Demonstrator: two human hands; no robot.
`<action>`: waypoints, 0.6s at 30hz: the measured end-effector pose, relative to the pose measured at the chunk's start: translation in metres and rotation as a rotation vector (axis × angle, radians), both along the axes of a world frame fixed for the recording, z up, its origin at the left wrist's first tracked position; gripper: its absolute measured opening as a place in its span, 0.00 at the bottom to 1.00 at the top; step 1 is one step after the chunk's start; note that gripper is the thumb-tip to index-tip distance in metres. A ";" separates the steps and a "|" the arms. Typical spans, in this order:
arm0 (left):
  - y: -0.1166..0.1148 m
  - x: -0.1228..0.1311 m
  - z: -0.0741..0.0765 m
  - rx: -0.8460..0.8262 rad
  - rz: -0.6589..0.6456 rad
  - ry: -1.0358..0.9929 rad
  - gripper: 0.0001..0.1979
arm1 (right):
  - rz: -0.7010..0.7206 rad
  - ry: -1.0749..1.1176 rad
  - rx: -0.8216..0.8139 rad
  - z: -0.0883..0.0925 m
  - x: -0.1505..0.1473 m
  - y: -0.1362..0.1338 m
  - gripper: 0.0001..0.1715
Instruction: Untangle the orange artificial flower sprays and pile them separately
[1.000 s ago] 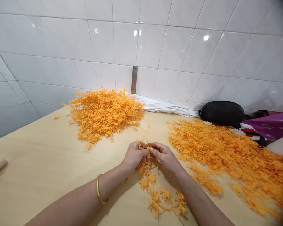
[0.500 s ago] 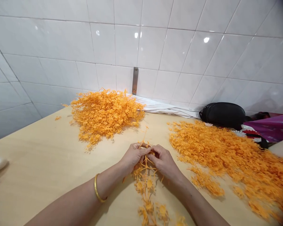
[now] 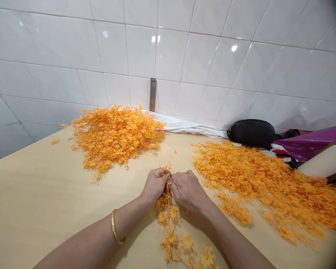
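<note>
An orange plastic flower sprig [image 3: 172, 237] with thin stems and small star-shaped blooms hangs toward me over the table. My left hand [image 3: 154, 184] pinches its upper stems between thumb and fingers; a gold bangle is on that wrist. Right beside it, my right hand [image 3: 187, 189] is closed at the same stems, back of the hand upward. Its fingertips are mostly hidden, though they appear to grip a side stem. A few thin stem ends stick out above my left fingers.
A heap of orange sprigs [image 3: 117, 136] stands at the back left of the pale table [image 3: 72, 201], and a wider pile [image 3: 257, 179] spreads along the right. Behind are a white cloth [image 3: 184, 125], a black pouch [image 3: 251, 133], purple fabric [image 3: 310, 140] and a tiled wall.
My right hand has turned, its back now upward and its fingers more curled. My left hand keeps its pinch on the stems. The whole view has shifted slightly to the right.
</note>
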State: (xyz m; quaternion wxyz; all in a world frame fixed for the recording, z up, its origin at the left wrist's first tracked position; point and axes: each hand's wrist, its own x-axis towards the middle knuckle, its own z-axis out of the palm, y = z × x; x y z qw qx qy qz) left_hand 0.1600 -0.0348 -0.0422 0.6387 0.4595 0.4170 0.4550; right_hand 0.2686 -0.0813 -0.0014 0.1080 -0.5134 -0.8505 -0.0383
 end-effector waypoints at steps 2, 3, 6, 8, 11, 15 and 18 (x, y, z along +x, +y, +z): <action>0.006 -0.003 0.002 -0.022 0.100 0.022 0.08 | 0.034 0.210 -0.056 0.009 0.004 -0.005 0.15; 0.010 -0.006 0.003 -0.036 0.154 0.025 0.08 | 0.023 0.327 -0.057 0.013 0.008 -0.007 0.17; 0.017 -0.013 0.005 -0.037 0.168 -0.024 0.06 | -0.275 0.476 0.149 0.023 0.032 -0.006 0.18; 0.017 -0.017 0.006 -0.007 0.070 -0.086 0.07 | -0.613 0.353 0.341 0.021 0.053 0.001 0.12; 0.014 -0.022 0.007 0.013 -0.049 -0.141 0.13 | -0.862 0.201 0.430 0.013 0.076 0.012 0.16; 0.012 -0.026 0.007 0.036 -0.121 -0.136 0.18 | -0.518 0.484 0.227 0.004 0.065 0.016 0.16; 0.013 -0.028 0.007 0.049 -0.138 -0.173 0.20 | -0.176 0.735 -0.190 -0.001 0.038 0.010 0.14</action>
